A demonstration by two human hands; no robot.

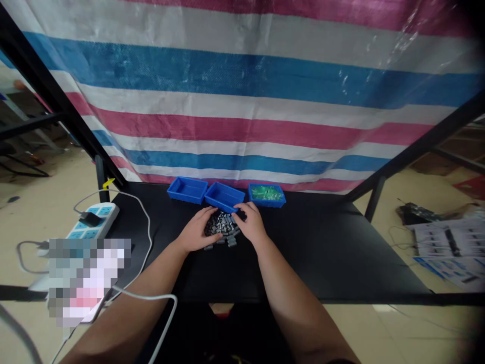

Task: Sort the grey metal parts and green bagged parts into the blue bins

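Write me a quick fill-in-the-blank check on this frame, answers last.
1. Between the left hand and right hand, a pile lies on a table coloured ____.
2. The number of blue trays is ____.
3. The contents of the rightmost tray are coloured ____.

Missing words: black; three; green.
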